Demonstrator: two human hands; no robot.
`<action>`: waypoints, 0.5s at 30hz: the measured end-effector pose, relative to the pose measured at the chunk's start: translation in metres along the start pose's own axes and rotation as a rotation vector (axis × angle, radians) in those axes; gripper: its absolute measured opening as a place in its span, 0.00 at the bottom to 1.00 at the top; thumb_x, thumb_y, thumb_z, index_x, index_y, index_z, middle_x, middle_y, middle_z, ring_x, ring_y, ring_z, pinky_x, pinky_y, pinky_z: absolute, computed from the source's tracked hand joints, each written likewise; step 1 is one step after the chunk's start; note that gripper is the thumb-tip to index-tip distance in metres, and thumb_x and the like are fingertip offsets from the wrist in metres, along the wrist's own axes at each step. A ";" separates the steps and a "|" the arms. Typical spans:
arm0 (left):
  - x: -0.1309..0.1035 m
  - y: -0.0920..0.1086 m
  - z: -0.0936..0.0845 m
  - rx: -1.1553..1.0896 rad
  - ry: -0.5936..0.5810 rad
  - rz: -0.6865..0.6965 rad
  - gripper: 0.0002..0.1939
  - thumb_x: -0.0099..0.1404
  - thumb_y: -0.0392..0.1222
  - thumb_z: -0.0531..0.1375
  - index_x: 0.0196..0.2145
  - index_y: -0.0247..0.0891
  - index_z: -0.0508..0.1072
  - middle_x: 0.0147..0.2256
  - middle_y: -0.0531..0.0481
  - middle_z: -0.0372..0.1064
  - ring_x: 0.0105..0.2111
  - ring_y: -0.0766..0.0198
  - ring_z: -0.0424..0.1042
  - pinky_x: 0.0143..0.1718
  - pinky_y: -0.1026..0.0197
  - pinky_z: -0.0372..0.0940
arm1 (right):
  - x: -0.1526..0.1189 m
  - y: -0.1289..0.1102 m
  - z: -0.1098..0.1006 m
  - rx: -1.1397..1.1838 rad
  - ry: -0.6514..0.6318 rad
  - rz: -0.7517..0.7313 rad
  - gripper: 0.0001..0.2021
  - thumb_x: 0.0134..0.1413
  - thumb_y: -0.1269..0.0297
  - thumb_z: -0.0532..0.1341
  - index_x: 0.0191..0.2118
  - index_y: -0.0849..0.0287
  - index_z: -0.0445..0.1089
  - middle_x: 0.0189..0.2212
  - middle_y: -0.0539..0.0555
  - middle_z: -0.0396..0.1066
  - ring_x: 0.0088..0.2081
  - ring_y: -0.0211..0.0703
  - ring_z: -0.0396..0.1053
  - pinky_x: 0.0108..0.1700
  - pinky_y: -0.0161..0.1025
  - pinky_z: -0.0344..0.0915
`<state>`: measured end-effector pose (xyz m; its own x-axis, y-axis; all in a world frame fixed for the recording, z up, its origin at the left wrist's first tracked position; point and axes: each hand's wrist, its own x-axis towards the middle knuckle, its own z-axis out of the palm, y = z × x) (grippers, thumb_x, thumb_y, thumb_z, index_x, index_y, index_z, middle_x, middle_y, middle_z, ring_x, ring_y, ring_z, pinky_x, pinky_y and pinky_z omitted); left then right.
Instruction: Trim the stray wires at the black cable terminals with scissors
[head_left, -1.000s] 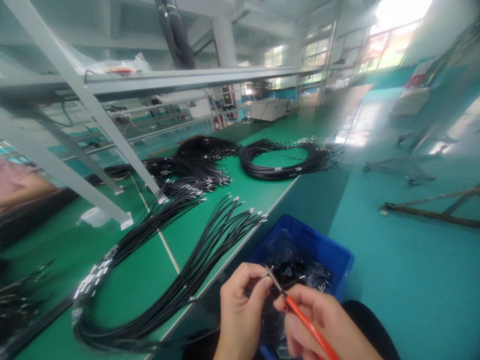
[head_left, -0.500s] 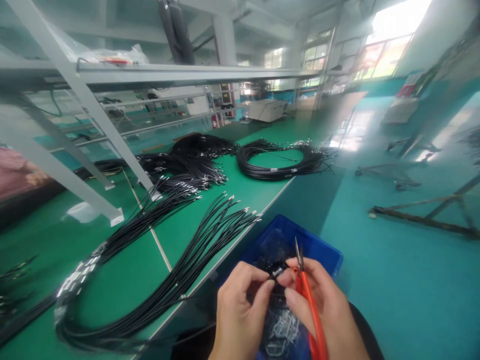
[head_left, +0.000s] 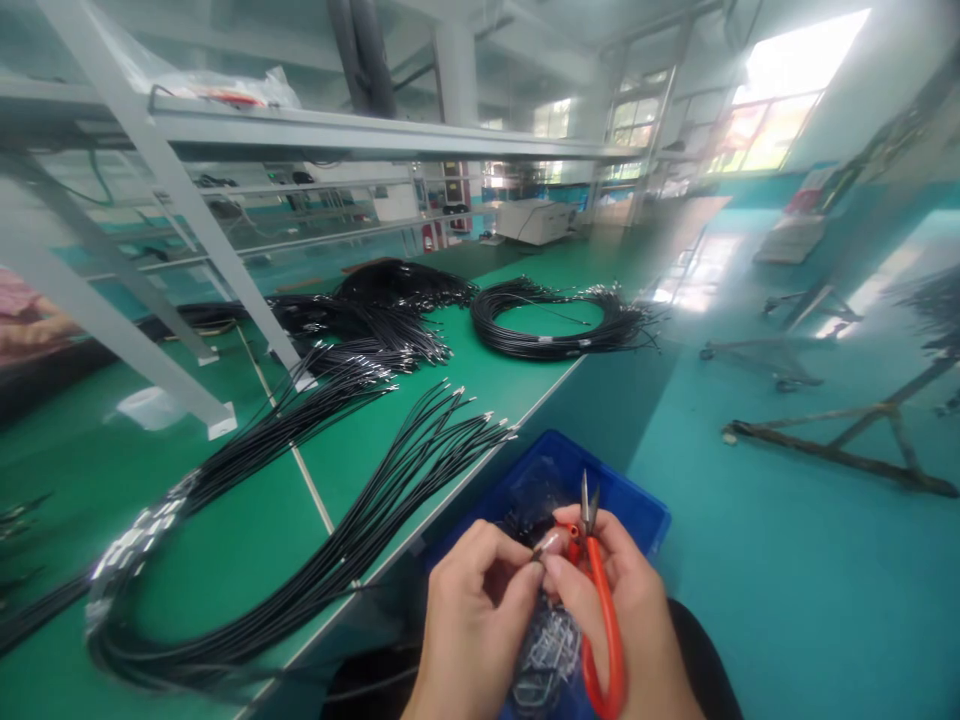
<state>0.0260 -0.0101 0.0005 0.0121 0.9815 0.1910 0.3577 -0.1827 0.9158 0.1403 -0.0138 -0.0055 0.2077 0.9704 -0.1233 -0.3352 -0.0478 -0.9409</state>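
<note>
My left hand (head_left: 476,610) is closed in a pinch, with a thin black cable (head_left: 379,690) running in from the lower left. Its fingertips meet those of my right hand (head_left: 634,595) at a small dark piece that the fingers mostly hide. Red-handled pliers (head_left: 611,625) rest in my right palm, their pointed metal jaws upward and slightly parted. Both hands hover over a blue bin (head_left: 646,500). Small shiny metal parts (head_left: 553,640) and some clear plastic lie inside it, beneath my hands.
A bundle of black cables (head_left: 247,640) with metal tips curves across the green bench (head_left: 217,560). Farther back lie a coiled bundle (head_left: 517,345) and more cables (head_left: 397,285). White shelf posts (head_left: 202,225) rise at left. A wheeled metal stand (head_left: 840,450) occupies the right floor.
My right thumb and fingers have closed in against my left fingertips. The pliers have shifted slightly left with my right hand, and their jaws show wider apart.
</note>
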 end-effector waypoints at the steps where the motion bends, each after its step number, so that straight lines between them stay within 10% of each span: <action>1: 0.002 -0.001 -0.002 -0.047 -0.016 -0.053 0.07 0.55 0.36 0.61 0.21 0.37 0.68 0.21 0.54 0.64 0.23 0.66 0.62 0.25 0.67 0.57 | 0.000 -0.001 -0.002 -0.016 -0.018 -0.012 0.17 0.38 0.66 0.68 0.37 0.56 0.65 0.27 0.50 0.70 0.28 0.39 0.67 0.32 0.36 0.66; 9: 0.014 -0.008 -0.016 -0.486 -0.124 -0.243 0.09 0.52 0.40 0.65 0.23 0.34 0.69 0.20 0.56 0.60 0.22 0.71 0.56 0.24 0.69 0.52 | 0.007 -0.018 -0.044 -0.035 -0.622 0.354 0.17 0.43 0.60 0.66 0.40 0.62 0.69 0.28 0.55 0.73 0.22 0.35 0.62 0.24 0.32 0.56; 15: 0.014 -0.006 -0.021 -0.584 -0.158 -0.239 0.09 0.52 0.39 0.66 0.23 0.33 0.70 0.20 0.56 0.61 0.21 0.71 0.55 0.24 0.69 0.52 | -0.003 -0.029 -0.050 -0.106 -0.655 0.448 0.14 0.51 0.59 0.61 0.41 0.62 0.68 0.29 0.57 0.73 0.24 0.37 0.61 0.32 0.38 0.59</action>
<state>0.0047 0.0034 0.0046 0.1486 0.9874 -0.0552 -0.1987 0.0845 0.9764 0.1954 -0.0275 0.0065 -0.5188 0.7938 -0.3175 -0.1631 -0.4565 -0.8747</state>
